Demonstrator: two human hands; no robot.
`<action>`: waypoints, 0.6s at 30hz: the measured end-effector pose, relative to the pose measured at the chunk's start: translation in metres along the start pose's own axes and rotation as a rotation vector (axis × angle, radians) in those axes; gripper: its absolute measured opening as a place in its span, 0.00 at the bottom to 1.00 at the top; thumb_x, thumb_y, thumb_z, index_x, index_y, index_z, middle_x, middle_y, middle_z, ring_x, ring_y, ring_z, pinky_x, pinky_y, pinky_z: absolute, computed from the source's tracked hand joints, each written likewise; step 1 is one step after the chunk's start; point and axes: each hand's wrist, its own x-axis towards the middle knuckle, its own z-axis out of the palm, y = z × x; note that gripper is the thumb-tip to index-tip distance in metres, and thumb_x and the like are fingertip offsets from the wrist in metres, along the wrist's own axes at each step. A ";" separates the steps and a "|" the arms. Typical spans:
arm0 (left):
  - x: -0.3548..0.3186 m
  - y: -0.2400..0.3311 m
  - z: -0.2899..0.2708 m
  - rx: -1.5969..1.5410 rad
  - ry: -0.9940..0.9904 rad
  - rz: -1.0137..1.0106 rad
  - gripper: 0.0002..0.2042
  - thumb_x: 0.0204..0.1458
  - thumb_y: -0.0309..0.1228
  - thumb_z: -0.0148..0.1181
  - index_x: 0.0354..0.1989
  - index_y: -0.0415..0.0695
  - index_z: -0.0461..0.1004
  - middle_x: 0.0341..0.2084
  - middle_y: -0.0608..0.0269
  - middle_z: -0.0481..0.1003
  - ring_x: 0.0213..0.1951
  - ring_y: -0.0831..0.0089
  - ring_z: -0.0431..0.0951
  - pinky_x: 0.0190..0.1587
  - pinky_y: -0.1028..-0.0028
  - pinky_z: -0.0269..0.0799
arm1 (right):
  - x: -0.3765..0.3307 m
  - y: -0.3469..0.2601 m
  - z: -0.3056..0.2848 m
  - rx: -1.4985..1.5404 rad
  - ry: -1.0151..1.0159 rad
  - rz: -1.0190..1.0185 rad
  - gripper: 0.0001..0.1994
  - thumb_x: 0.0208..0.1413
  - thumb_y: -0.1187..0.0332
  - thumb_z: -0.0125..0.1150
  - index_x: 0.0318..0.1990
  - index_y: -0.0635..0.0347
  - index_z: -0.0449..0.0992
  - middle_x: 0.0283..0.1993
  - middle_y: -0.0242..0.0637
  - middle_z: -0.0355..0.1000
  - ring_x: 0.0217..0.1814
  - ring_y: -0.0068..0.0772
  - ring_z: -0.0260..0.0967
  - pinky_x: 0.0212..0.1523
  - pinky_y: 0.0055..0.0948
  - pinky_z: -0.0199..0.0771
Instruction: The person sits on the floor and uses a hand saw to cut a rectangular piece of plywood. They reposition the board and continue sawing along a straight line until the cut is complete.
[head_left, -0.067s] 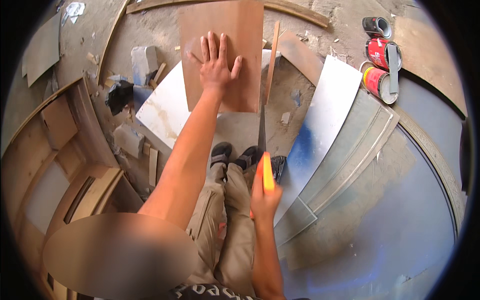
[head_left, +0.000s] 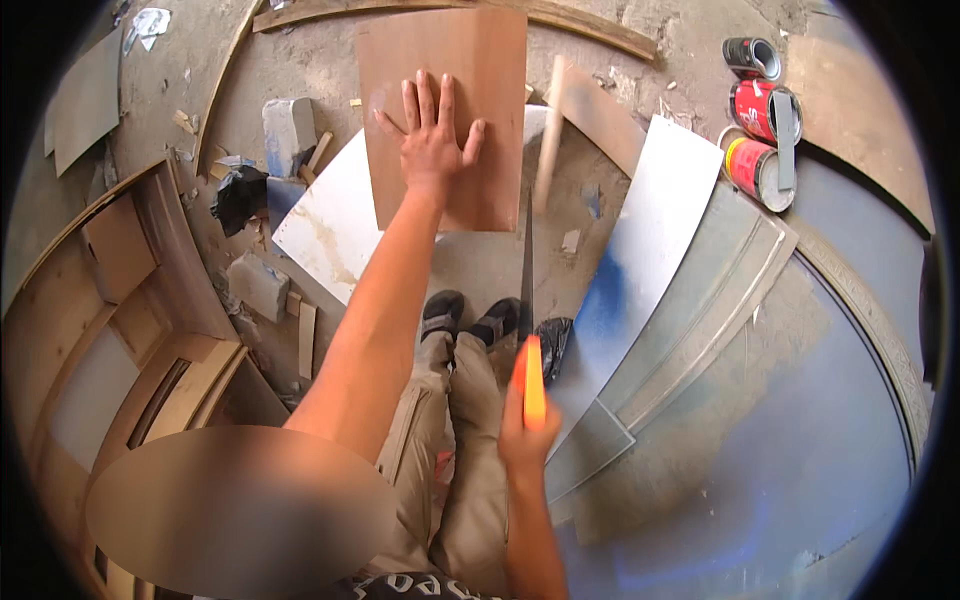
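Note:
My left hand [head_left: 432, 140] lies flat, fingers spread, on a brown wooden board [head_left: 485, 170]. Wrapped round the yellow-orange handle of a handsaw [head_left: 534, 375] is my right hand [head_left: 525, 425]. The saw's dark blade [head_left: 527, 270] points away from me, its far end near the board's lower right corner. A narrow wooden strip [head_left: 549, 135], smeared by motion, is apart from the board's right edge. Under the board, a white panel [head_left: 325, 220] shows at the left.
Several paint cans [head_left: 758, 170] stand at the far right. A white and blue panel [head_left: 650, 230] and a large grey panel [head_left: 700, 430] lie on my right. A wooden cabinet frame [head_left: 160, 300] is on my left. Grey blocks [head_left: 258, 285] and scraps litter the ground.
My right hand and the saw have drawn back toward me. The narrow strip has shifted slightly right and nearer, and is now blurred. My left hand stays on the board.

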 end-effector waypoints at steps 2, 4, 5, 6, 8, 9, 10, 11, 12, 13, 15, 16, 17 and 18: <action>-0.008 0.000 -0.002 -0.007 -0.004 -0.004 0.39 0.55 0.61 0.48 0.73 0.56 0.52 0.74 0.55 0.46 0.74 0.54 0.45 0.65 0.27 0.27 | -0.022 0.008 -0.013 0.002 0.009 0.074 0.06 0.57 0.73 0.60 0.33 0.68 0.76 0.22 0.31 0.70 0.25 0.20 0.66 0.27 0.26 0.66; -0.011 0.000 -0.002 -0.009 0.009 -0.005 0.39 0.55 0.61 0.48 0.73 0.56 0.52 0.74 0.55 0.47 0.74 0.54 0.46 0.65 0.27 0.27 | -0.036 0.014 -0.020 -0.002 0.020 0.127 0.06 0.58 0.73 0.60 0.33 0.69 0.76 0.22 0.31 0.70 0.26 0.18 0.66 0.27 0.25 0.66; -0.008 0.000 -0.002 -0.010 0.020 -0.001 0.39 0.55 0.61 0.48 0.73 0.56 0.53 0.74 0.55 0.47 0.74 0.55 0.46 0.65 0.27 0.27 | -0.028 0.018 -0.016 -0.008 0.041 0.027 0.07 0.58 0.72 0.61 0.32 0.69 0.76 0.22 0.31 0.70 0.25 0.18 0.65 0.26 0.24 0.65; -0.006 -0.002 -0.001 0.000 0.018 -0.005 0.39 0.55 0.60 0.49 0.73 0.56 0.52 0.74 0.56 0.47 0.74 0.54 0.46 0.65 0.27 0.28 | -0.017 0.022 -0.014 -0.036 0.064 -0.044 0.08 0.58 0.71 0.61 0.32 0.69 0.75 0.21 0.30 0.70 0.24 0.18 0.65 0.26 0.24 0.65; -0.007 0.004 -0.008 0.020 -0.005 -0.009 0.38 0.56 0.59 0.49 0.73 0.56 0.52 0.74 0.56 0.48 0.74 0.54 0.46 0.66 0.29 0.29 | 0.018 0.017 -0.001 -0.096 0.113 -0.169 0.09 0.58 0.71 0.62 0.31 0.69 0.75 0.21 0.30 0.70 0.24 0.18 0.64 0.25 0.25 0.65; -0.005 0.004 -0.008 0.015 0.004 -0.007 0.38 0.56 0.59 0.50 0.73 0.56 0.52 0.74 0.56 0.48 0.74 0.54 0.46 0.66 0.29 0.29 | 0.033 0.015 0.009 -0.052 0.130 -0.200 0.09 0.58 0.70 0.64 0.30 0.68 0.74 0.20 0.31 0.69 0.23 0.18 0.64 0.24 0.25 0.65; -0.005 0.003 -0.007 0.010 0.010 -0.007 0.38 0.56 0.60 0.50 0.73 0.56 0.52 0.74 0.56 0.48 0.74 0.54 0.46 0.66 0.29 0.29 | 0.047 0.013 0.018 -0.011 0.148 -0.229 0.10 0.57 0.69 0.65 0.29 0.67 0.74 0.19 0.32 0.69 0.22 0.18 0.63 0.24 0.26 0.64; -0.006 0.001 -0.007 0.005 0.016 -0.008 0.38 0.56 0.60 0.50 0.73 0.57 0.52 0.74 0.56 0.48 0.74 0.54 0.46 0.66 0.29 0.28 | 0.065 0.020 0.025 -0.111 0.155 -0.275 0.11 0.57 0.68 0.66 0.29 0.67 0.74 0.19 0.36 0.69 0.21 0.22 0.66 0.24 0.28 0.65; -0.009 0.002 -0.007 0.005 0.015 -0.010 0.39 0.55 0.60 0.50 0.73 0.57 0.53 0.74 0.56 0.48 0.74 0.54 0.46 0.66 0.29 0.28 | 0.086 0.026 0.030 -0.211 0.167 -0.322 0.12 0.57 0.67 0.67 0.29 0.67 0.74 0.19 0.40 0.70 0.20 0.26 0.68 0.23 0.30 0.66; -0.007 0.010 -0.002 -0.009 0.004 0.003 0.39 0.55 0.60 0.51 0.73 0.57 0.53 0.73 0.56 0.48 0.74 0.54 0.46 0.66 0.29 0.28 | 0.110 0.024 0.036 -0.262 0.189 -0.331 0.12 0.56 0.65 0.68 0.31 0.67 0.75 0.21 0.45 0.71 0.22 0.35 0.71 0.25 0.33 0.67; -0.010 0.004 -0.006 -0.024 0.014 -0.002 0.39 0.54 0.61 0.52 0.72 0.57 0.54 0.73 0.57 0.48 0.74 0.54 0.46 0.66 0.29 0.27 | 0.152 0.012 0.057 -0.287 0.178 -0.453 0.14 0.55 0.62 0.69 0.33 0.66 0.76 0.26 0.51 0.74 0.27 0.50 0.74 0.28 0.40 0.70; -0.009 0.002 -0.008 -0.046 0.022 -0.007 0.40 0.54 0.61 0.52 0.72 0.57 0.54 0.73 0.57 0.49 0.74 0.55 0.46 0.66 0.29 0.27 | 0.176 0.006 0.069 -0.265 0.169 -0.556 0.15 0.54 0.61 0.70 0.35 0.66 0.76 0.29 0.53 0.75 0.30 0.56 0.74 0.31 0.44 0.71; -0.008 0.000 -0.009 -0.066 0.030 -0.011 0.40 0.53 0.61 0.53 0.72 0.57 0.55 0.73 0.58 0.49 0.74 0.55 0.46 0.66 0.29 0.27 | 0.195 -0.002 0.082 -0.326 0.120 -0.556 0.16 0.53 0.61 0.71 0.37 0.65 0.76 0.30 0.53 0.75 0.32 0.58 0.74 0.33 0.46 0.71; -0.010 -0.001 -0.008 -0.097 0.032 -0.014 0.40 0.53 0.61 0.53 0.72 0.57 0.55 0.73 0.58 0.49 0.74 0.56 0.46 0.66 0.29 0.27 | 0.209 -0.008 0.092 -0.388 0.076 -0.549 0.17 0.51 0.60 0.71 0.39 0.65 0.75 0.32 0.53 0.76 0.35 0.59 0.74 0.35 0.48 0.72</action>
